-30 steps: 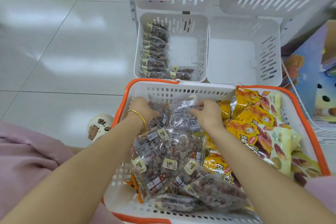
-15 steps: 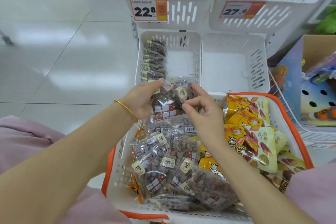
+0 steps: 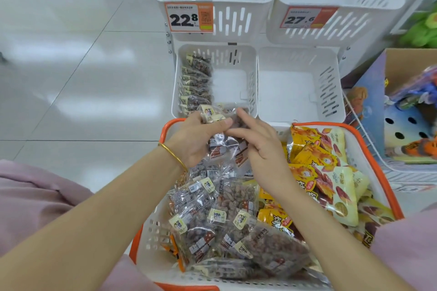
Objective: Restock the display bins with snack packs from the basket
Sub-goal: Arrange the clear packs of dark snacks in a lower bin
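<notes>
Glossy white floor tiles (image 3: 71, 78) fill the left of my feed, with a rack of white slotted plastic display bins straight ahead. The two upper bins carry orange-and-white price tags, 22.8 (image 3: 189, 17) and 27.6 (image 3: 307, 17). Beneath them, the lower left bin (image 3: 250, 82) holds a row of clear packs of dark nuts (image 3: 196, 85) standing along its left wall. The lower right bin (image 3: 295, 111) sits just beside it.

Near the camera is the white plastic basket with an orange rim (image 3: 354, 128). It has clear nut packs (image 3: 212, 215) heaped on its left and yellow printed packs (image 3: 326, 172) on its right.

Above the basket's far edge, just in front of the lower left bin, my left hand (image 3: 198, 137) grips a bundle of clear plastic snack packs (image 3: 222, 146), fingers wrapped beneath and thumb pressed across the top. My right hand (image 3: 260, 146) meets the bundle from the other side, forefinger and thumb pinching its right edge, the other fingers loosely bent. A thin gold bangle (image 3: 172, 153) circles the left wrist. A cardboard box of toys (image 3: 402, 59) stands at far right.
</notes>
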